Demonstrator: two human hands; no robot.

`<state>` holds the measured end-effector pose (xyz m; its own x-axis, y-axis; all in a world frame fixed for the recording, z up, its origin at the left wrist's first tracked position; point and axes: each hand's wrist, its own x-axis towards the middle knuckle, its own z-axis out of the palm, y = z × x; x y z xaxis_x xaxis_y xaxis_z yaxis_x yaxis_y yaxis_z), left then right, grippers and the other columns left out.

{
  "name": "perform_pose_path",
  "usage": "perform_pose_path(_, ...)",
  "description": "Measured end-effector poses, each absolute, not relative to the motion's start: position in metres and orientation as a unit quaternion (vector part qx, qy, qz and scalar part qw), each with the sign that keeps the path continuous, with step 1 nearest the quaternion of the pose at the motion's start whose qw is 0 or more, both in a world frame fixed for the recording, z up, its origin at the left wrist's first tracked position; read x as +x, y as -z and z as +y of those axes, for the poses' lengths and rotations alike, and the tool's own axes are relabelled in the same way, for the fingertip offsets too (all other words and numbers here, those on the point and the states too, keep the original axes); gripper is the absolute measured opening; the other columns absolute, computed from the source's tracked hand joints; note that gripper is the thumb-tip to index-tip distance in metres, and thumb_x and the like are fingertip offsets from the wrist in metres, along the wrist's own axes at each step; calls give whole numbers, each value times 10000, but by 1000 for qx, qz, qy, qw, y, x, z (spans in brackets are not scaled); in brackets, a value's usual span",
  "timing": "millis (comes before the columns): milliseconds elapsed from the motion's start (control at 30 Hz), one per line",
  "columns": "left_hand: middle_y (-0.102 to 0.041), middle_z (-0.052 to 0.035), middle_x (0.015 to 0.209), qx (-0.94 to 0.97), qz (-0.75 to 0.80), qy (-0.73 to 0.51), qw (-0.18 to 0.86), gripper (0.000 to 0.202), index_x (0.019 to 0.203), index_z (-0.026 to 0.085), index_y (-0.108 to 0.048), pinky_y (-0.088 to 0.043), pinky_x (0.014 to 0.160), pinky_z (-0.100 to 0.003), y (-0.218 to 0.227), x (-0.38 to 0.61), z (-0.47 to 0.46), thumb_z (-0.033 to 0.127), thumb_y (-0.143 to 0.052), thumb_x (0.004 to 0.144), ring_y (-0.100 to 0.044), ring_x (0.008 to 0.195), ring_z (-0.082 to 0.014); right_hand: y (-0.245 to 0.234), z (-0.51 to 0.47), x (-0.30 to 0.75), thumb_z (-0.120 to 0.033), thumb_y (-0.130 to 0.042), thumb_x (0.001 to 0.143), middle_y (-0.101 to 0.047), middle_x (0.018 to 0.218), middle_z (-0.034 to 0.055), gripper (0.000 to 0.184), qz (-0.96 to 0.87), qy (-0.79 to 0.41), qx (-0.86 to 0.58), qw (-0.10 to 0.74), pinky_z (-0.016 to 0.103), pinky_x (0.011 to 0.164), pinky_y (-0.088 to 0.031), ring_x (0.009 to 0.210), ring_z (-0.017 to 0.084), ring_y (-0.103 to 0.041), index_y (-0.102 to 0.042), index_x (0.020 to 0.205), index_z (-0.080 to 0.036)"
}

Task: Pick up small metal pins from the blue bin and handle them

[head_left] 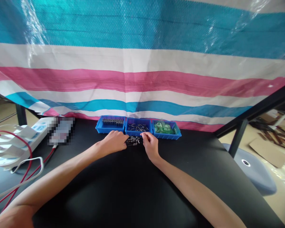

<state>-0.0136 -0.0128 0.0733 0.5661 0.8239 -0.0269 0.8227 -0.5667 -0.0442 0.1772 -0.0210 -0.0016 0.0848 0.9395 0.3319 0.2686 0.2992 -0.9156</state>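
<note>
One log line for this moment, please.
left hand: beside small metal pieces, grip unclear | right hand: opposite side, grip unclear | middle blue bin: behind, holding slim metal pins

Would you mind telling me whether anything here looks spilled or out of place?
Small metal pieces on the black table, between the left hand and the right hand, look odd: they lie loose outside the middle blue bin, which holds similar ones. Whether spilled or set there, I cannot tell.
</note>
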Motion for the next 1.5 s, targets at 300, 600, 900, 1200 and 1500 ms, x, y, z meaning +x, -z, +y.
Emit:
perform_pose_path(300, -652, -10, 745, -867, -382, 320, -19, 147, 900, 179, -634, -421, 541, -188, -16, 4, -3, 225, -501, 857, -567, 555, -89, -2, -23, 177, -446, -469, 879, -617, 633, 29, 335, -603, -332, -493, 532, 247, 512, -415, 609, 171, -574, -672, 861, -180)
perform_pose_path(600, -677, -29, 859, -826, -370, 419, -75, 176, 962, 183, -635, -484, 679, -188, 0, 0, 0, 294, -507, 916, -634, 742, -105, -4, -25, 175, -420, -497, 881, -584, 609, 3, 292, -627, -344, -490, 499, 228, 509, -394, 555, 136, -535, -632, 797, -175)
perform_pose_path(900, -637, -6, 683, -823, -375, 417, -85, 283, 787, 166, -648, -437, 590, -182, -4, -4, -1, 339, -476, 930, -573, 599, -84, -9, -29, 174, -377, -490, 885, -595, 641, 13, 269, -673, -315, -467, 479, 224, 514, -388, 555, 134, -526, -636, 771, -182)
perform_pose_path(1200, -710, -39, 875, -826, -330, 455, -38, 156, 935, 179, -663, -500, 686, -182, -2, -3, -3, 282, -553, 894, -663, 762, -105, -8, -28, 174, -404, -491, 884, -585, 628, 8, 297, -675, -308, -472, 476, 224, 522, -384, 544, 127, -505, -650, 774, -178)
perform_pose_path(1500, -714, -54, 947, -821, -332, 458, -80, 217, 1060, 172, -636, -513, 738, -185, -11, -3, -9, 211, -467, 930, -679, 857, -121, -6, -27, 174, -397, -502, 885, -569, 602, -7, 309, -684, -288, -474, 474, 229, 542, -386, 537, 119, -485, -651, 735, -172)
